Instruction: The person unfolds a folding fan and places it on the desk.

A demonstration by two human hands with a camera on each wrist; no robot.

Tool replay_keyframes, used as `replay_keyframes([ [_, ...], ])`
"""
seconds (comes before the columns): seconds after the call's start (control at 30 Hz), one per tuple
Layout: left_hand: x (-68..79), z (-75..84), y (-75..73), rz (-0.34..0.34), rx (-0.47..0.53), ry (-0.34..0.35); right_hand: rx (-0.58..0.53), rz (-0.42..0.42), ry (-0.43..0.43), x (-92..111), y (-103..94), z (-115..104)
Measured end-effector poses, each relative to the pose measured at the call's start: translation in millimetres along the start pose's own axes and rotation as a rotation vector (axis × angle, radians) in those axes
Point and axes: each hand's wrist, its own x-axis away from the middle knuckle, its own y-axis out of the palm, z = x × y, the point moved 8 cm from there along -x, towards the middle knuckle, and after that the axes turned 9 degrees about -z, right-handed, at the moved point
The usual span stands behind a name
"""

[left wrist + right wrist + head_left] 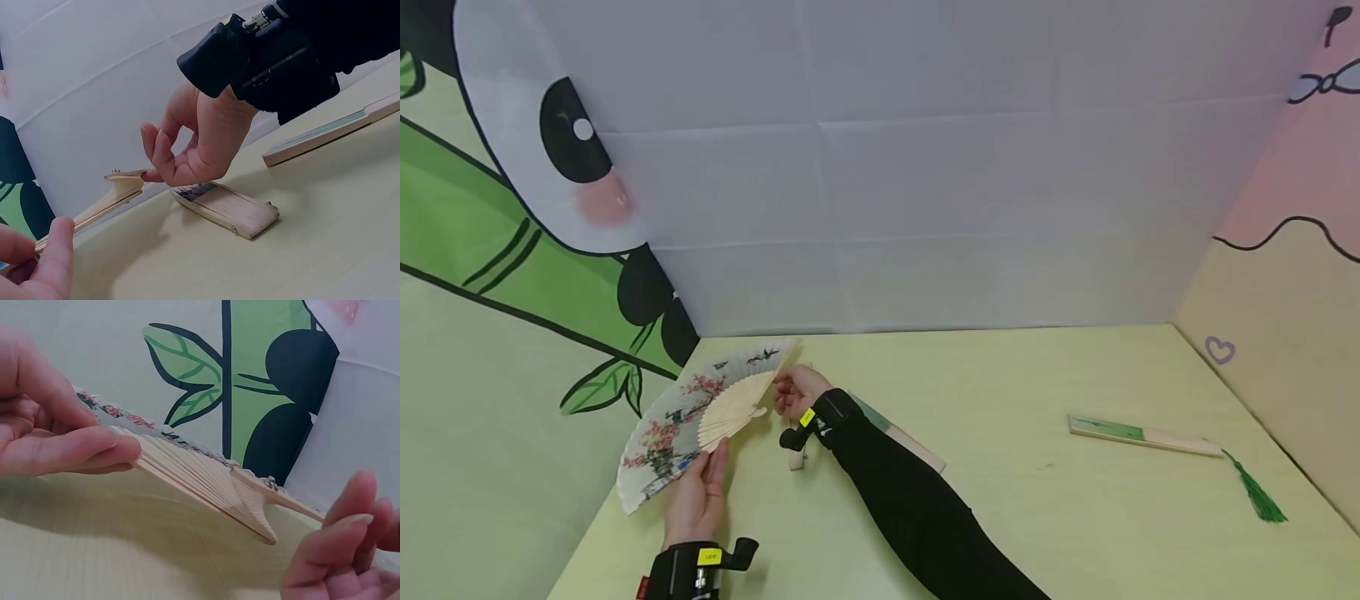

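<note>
A spread folding fan (664,423), pale with pink blossoms and bare wooden ribs, is held up at the table's left side. My left hand (696,500) pinches one outer stick between thumb and fingers, as the right wrist view also shows. At the opposite outer stick, the curled fingers of my right hand (801,392) grip the fan's edge. Below that hand a closed wooden fan (228,209) lies on the table, mostly hidden in the head view. Another closed fan with a green section (917,446) lies partly behind my right forearm.
To the right on the pale yellow table (1000,517) lies a closed green-and-wood fan (1142,435) with a green tassel (1258,492). A white wall sheet (925,208) rises at the table's back edge, and printed panels stand at both sides.
</note>
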Motion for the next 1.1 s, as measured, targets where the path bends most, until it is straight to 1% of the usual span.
replay_keyframes([
  [0.13, 1.7, -3.6, -3.2, 0.027, 0.062, -0.05, -0.015, 0.001, 0.004, 0.9, -0.9, 3.7],
  [0.3, 2.2, -5.3, -7.3, 0.072, 0.096, -0.096, -0.011, 0.012, -0.011, 5.9, 0.5, 6.6],
  [0.43, 2.7, -7.3, -7.9, 0.077, 0.137, -0.124, -0.001, 0.021, -0.023, 11.4, -0.5, 6.6],
  [0.53, 3.2, -9.3, -5.7, 0.07, 0.163, -0.149, 0.024, 0.024, -0.033, 16.9, -2.2, 2.8],
  [0.57, 3.2, -9.8, -5.2, 0.078, 0.172, -0.155, 0.032, 0.02, -0.036, 18.9, -2.7, 0.9],
  [0.77, 7.5, -11.1, -3.8, 0.109, 0.178, -0.168, 0.115, 0.001, -0.055, 34.4, -8.8, -9.6],
  [0.83, 10.2, -12.2, -2.5, 0.102, 0.187, -0.184, 0.151, -0.014, -0.049, 39.3, -11.8, -12.2],
  [0.93, 15.0, -13.3, 0.5, 0.106, 0.224, -0.2, 0.238, -0.024, -0.044, 47.7, -17.6, -16.6],
  [1.03, 19.4, -13.2, 4.4, 0.113, 0.264, -0.2, 0.333, -0.022, -0.048, 55.7, -24.3, -22.3],
  [1.1, 21.8, -12.7, 6.2, 0.114, 0.273, -0.198, 0.379, -0.014, -0.053, 60.6, -28.8, -26.5],
])
